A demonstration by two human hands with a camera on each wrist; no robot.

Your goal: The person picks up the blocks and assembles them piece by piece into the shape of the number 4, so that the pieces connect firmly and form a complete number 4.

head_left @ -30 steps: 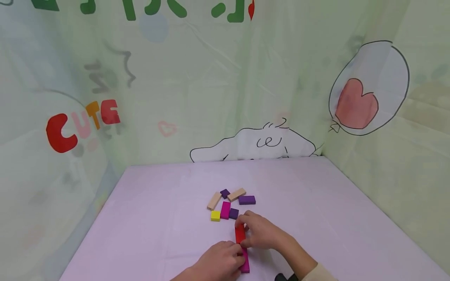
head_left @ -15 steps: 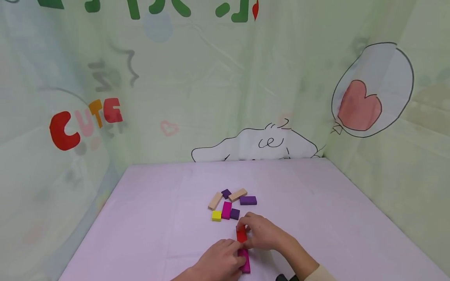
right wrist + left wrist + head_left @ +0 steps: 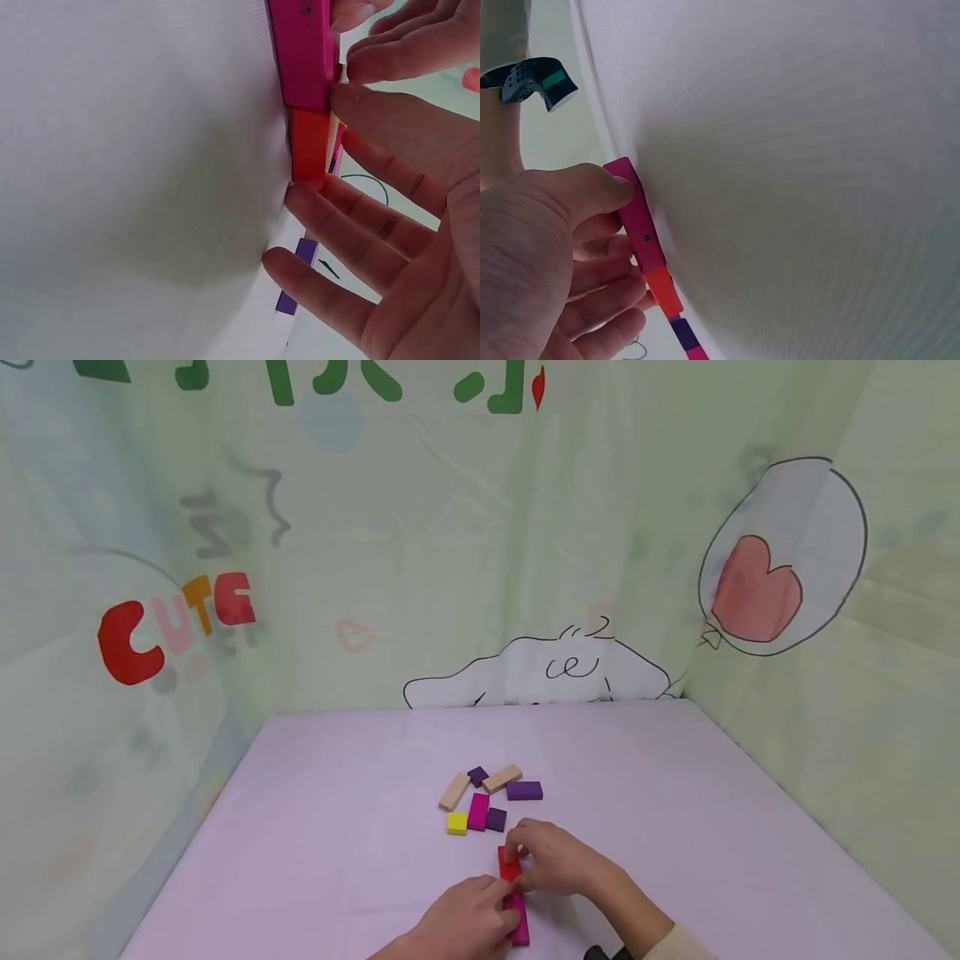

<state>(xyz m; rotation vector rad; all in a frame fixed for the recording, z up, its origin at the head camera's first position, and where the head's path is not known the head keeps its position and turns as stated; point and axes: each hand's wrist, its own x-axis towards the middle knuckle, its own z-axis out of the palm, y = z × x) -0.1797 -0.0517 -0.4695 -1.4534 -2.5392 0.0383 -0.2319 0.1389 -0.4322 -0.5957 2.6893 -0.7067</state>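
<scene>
Two building blocks stand end to end on the table in the head view, a magenta block (image 3: 519, 931) nearer and a red block (image 3: 508, 868) beyond it. My left hand (image 3: 467, 914) holds the magenta block; in the left wrist view its thumb presses the near end of this block (image 3: 639, 221). My right hand (image 3: 561, 860) holds the red block between thumb and fingers. In the right wrist view the red block (image 3: 309, 146) meets the end of the magenta block (image 3: 302, 60), and my right thumb lies along the joint. Fingers partly cover both blocks.
Just beyond lie several loose blocks: a yellow one (image 3: 457, 823), a magenta one (image 3: 478, 812), a long purple one (image 3: 524, 791), small dark purple ones (image 3: 496, 820) and plain wooden ones (image 3: 454, 792). Printed curtains (image 3: 465, 543) enclose the pale table (image 3: 337, 827).
The head view has shifted slightly. My right fingertips sit a little nearer on the red block, so its far end now shows. Both hands keep hold of their blocks.
</scene>
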